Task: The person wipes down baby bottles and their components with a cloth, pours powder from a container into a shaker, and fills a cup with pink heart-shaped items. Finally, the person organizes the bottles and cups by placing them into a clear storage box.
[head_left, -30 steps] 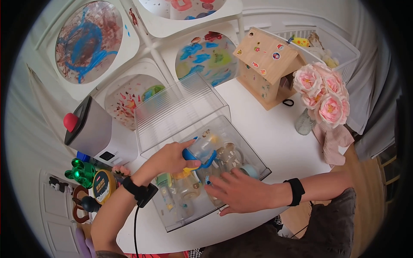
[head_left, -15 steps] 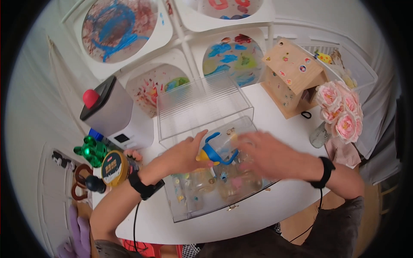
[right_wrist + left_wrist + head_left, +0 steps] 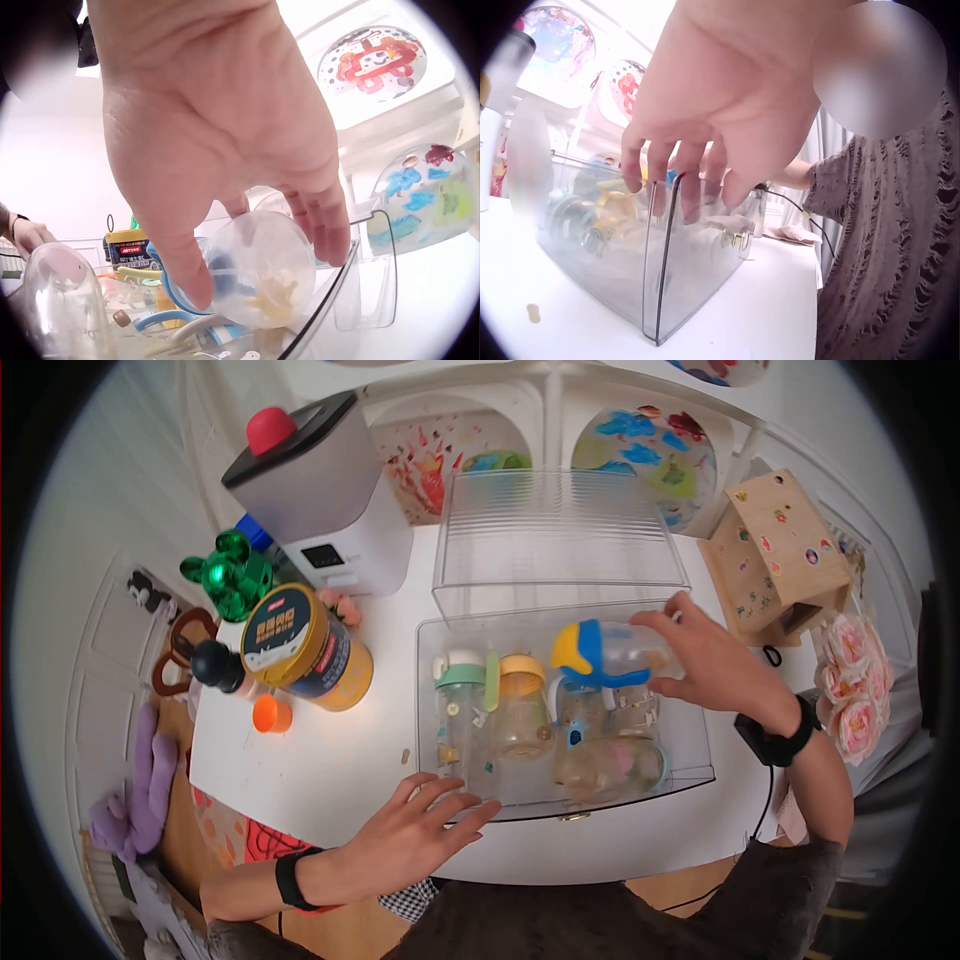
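Observation:
In the head view my right hand [image 3: 725, 665] holds a sippy cup [image 3: 600, 652] with a yellow lid and blue handles, lying on its side over the back right of a clear drawer [image 3: 432, 750]. The right wrist view shows thumb and fingers around the cup's clear base [image 3: 259, 270]. My left hand [image 3: 415, 835] is over the drawer's front left corner, fingers spread and relaxed, holding nothing. Inside the drawer are a green-topped bottle [image 3: 460, 705], a bottle with a yellow collar [image 3: 520, 710] and a clear bottle [image 3: 610, 770] lying at the front.
Behind the drawer stands a clear ribbed case [image 3: 560, 540]. To the left are a yellow tub [image 3: 315, 650], an orange cap [image 3: 271, 713], a green shiny figure [image 3: 235, 575] and a grey-white appliance [image 3: 310, 490]. A wooden house [image 3: 785, 555] and pink flowers [image 3: 850, 680] stand right.
The sippy cup passed from my left hand to my right and moved to the drawer's back right. My left hand drew back to the front left corner. The head view turned left.

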Demonstrator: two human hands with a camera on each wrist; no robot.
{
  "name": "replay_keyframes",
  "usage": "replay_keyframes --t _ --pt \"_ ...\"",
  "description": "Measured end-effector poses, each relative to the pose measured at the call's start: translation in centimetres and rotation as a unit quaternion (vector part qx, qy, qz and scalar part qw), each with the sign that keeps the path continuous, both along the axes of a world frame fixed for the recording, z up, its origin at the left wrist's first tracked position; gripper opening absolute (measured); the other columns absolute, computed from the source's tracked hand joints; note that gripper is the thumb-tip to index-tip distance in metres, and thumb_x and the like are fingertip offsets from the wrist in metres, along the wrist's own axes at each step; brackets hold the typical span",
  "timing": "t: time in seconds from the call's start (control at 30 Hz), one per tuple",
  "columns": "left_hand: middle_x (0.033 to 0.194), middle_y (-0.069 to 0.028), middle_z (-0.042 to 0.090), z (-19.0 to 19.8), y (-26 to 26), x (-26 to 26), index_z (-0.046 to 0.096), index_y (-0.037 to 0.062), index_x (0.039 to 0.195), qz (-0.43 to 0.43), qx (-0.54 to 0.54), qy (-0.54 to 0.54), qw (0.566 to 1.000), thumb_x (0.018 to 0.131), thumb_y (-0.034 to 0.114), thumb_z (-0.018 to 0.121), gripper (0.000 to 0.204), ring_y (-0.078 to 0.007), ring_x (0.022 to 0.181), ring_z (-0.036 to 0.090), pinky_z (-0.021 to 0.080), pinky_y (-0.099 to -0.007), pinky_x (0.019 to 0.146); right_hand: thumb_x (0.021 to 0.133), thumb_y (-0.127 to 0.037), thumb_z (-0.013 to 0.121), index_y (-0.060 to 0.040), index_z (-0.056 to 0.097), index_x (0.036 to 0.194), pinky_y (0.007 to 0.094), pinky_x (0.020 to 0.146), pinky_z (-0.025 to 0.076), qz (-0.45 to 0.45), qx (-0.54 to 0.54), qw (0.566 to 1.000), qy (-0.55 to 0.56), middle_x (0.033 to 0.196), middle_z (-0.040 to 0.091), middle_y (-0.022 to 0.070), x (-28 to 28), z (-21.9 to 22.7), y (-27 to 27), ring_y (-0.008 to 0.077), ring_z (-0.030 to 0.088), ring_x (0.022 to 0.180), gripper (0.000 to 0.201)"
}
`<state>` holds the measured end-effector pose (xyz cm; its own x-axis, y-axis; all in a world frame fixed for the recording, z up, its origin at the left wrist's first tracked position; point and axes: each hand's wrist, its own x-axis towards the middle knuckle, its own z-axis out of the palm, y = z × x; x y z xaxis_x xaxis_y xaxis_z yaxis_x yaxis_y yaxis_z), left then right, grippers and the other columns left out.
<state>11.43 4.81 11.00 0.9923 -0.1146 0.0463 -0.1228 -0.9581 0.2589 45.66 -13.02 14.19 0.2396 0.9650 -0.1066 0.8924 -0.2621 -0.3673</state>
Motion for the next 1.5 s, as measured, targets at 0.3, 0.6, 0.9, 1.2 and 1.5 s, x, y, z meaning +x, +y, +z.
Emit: replay_keyframes --t 0.3,0.6,0.9,1.2,1.5 --pt "0.088 -0.0059 0.066 -1.5 1.4 0.0 0.066 0.0102 0.129 -0.02 -0.101 0.012 0.995 0.084 0.004 0.061 0.046 -0.0226 0.087 0.062 0.048 -0.0332 0.092 0.071 -0.01 0.087 -0.0125 0.048 0.14 0.0462 0.098 0.043 -0.034 0.014 0.992 -0.118 0.122 0.046 0.0196 -2.7 -1.4 1.1 0.0379 0.052 0.113 0.08" --pt "0.078 -0.0053 0.058 -2.8 1.4 -0.5 0.066 0.0116 0.127 -0.019 -0.105 -0.026 0.994 0.081 0.003 0.06 0.047 -0.0227 0.081 0.061 0.048 -0.0325 0.09 0.067 -0.009 0.089 -0.009 0.045 0.146 0.0458 0.098 0.043 -0.035 0.039 0.975 -0.215 0.129 0.043 0.0221 -2.8 -3.4 2.8 0.0398 0.051 0.116 0.09" --pt "0.084 -0.005 0.06 -2.7 1.5 -0.3 0.066 0.0126 0.129 -0.022 -0.106 -0.018 0.994 0.082 0.002 0.059 0.049 -0.0215 0.086 0.061 0.047 -0.0318 0.091 0.07 -0.007 0.087 -0.0069 0.044 0.142 0.0494 0.099 0.045 -0.024 0.047 0.986 -0.161 0.137 0.041 0.0263 -1.9 -4.4 3.4 0.0437 0.054 0.115 0.084" --pt "0.087 -0.0053 0.062 -3.3 1.4 -0.7 0.066 0.0126 0.131 -0.016 -0.115 -0.033 0.993 0.084 0.002 0.058 0.05 -0.0212 0.088 0.062 0.046 -0.0315 0.093 0.084 -0.008 0.072 0.0014 0.038 0.144 0.0488 0.1 0.045 0.006 -0.043 0.977 -0.208 0.142 0.039 0.0325 -2.0 -3.5 3.0 0.0465 0.06 0.108 0.069" --pt "0.088 -0.0033 0.064 -3.3 1.3 -0.7 0.062 0.0174 0.137 -0.03 -0.061 0.0 0.998 0.081 0.001 0.063 0.058 -0.0221 0.091 0.063 0.047 -0.0336 0.094 0.077 -0.019 0.079 0.0041 0.041 0.133 0.0451 0.096 0.047 0.048 -0.115 0.931 -0.342 0.118 0.052 0.027 -1.9 -3.2 3.7 0.0371 0.069 0.09 0.072"
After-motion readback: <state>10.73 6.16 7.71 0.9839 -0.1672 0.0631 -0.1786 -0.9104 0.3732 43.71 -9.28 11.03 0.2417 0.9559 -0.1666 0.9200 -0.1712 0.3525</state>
